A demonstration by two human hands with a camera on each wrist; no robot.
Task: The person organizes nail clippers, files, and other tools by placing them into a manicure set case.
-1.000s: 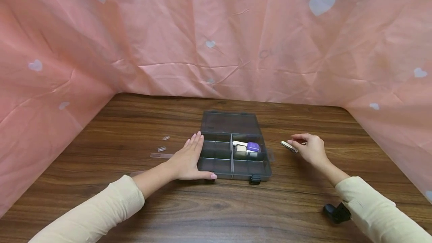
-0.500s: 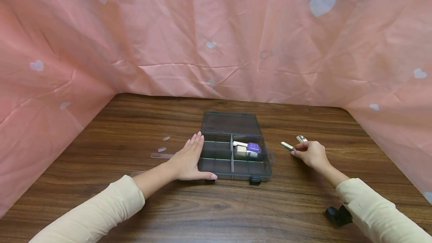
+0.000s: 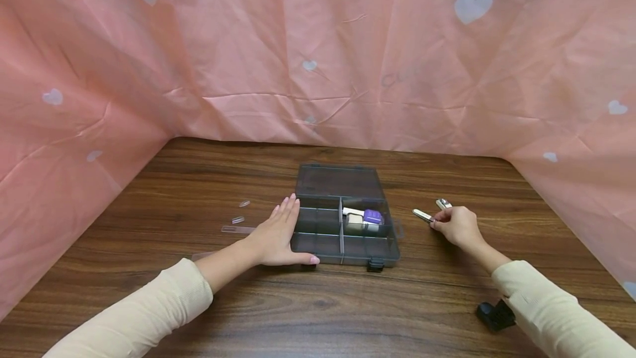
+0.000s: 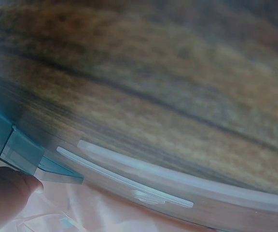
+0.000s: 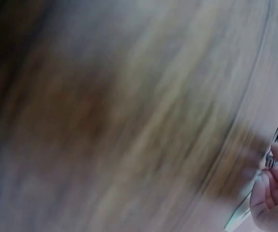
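My left hand (image 3: 276, 236) rests along the left side of a dark see-through compartment box (image 3: 318, 242), fingers straight, thumb along its front edge. In the left wrist view part of this hand (image 4: 6, 193) shows against the box (image 4: 20, 150). At the right, my right hand (image 3: 458, 228) pinches the near end of a slim nail clipper (image 3: 422, 215). Just behind its fingers lies a second clipper-like metal piece (image 3: 444, 203), partly covered. In the right wrist view the fingertips of the right hand (image 5: 276, 188) meet around small metal parts.
A purple-topped bottle (image 3: 372, 216) and a cream bottle (image 3: 355, 221) lie in a right compartment. The box lid (image 3: 341, 180) is folded back. Clear strips (image 3: 237, 230) and small clear nail-shaped pieces (image 3: 238, 219) lie left. A black object (image 3: 494, 315) sits by the right sleeve.
My right hand has lowered slightly onto the slim clipper's end, and the piece behind its fingers has come into view. My left hand and the box have stayed put.
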